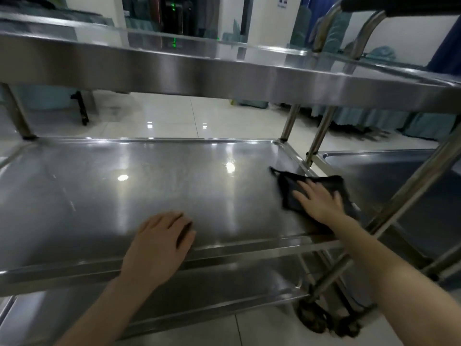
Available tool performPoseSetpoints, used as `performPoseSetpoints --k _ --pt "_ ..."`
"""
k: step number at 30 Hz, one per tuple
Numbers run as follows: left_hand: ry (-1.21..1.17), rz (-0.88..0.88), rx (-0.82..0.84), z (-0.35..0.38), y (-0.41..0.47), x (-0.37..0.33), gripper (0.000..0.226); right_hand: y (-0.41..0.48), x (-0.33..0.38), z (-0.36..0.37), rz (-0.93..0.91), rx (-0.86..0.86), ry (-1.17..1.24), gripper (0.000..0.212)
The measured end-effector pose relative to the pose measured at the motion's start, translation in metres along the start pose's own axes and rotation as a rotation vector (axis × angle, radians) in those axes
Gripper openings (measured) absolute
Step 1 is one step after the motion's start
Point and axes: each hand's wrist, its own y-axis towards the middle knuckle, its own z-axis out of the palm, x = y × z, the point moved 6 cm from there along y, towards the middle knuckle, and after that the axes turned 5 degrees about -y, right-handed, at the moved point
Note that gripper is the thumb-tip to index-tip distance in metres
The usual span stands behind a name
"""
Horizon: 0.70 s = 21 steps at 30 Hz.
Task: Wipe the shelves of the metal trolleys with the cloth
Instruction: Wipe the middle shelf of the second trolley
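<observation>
A steel trolley fills the view, and its middle shelf point(104, 186) lies in front of me, shiny and wet-looking. A dark cloth point(289, 191) lies flat at the shelf's right end, partly over the rim. My right hand point(319, 198) presses on the cloth with straight, spread fingers. My left hand point(159, 243) rests on the shelf's front rim, its fingers bent over the edge onto the shelf surface and holding nothing. The top shelf point(224, 73) runs overhead, and the bottom shelf point(174, 298) shows below.
A second steel trolley point(389, 176) stands close on the right, its posts and black castors point(311, 318) next to mine. A push handle point(369, 18) rises at the top right. Behind are glossy floor tiles point(174, 116) and teal draped furniture point(369, 116).
</observation>
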Motion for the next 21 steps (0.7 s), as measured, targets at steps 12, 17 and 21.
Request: performPoseSetpoints --k 12,17,21 --pt "-0.111 -0.077 -0.144 -0.009 0.002 0.004 0.053 -0.081 0.246 0.022 -0.598 0.037 -0.009 0.063" --pt "-0.122 -0.031 -0.145 -0.006 0.002 0.003 0.038 -0.056 0.13 0.009 -0.35 0.016 0.048 0.062" --pt "-0.112 -0.01 -0.123 -0.002 0.006 0.005 0.029 -0.058 -0.01 0.003 0.048 0.073 -0.047 0.057"
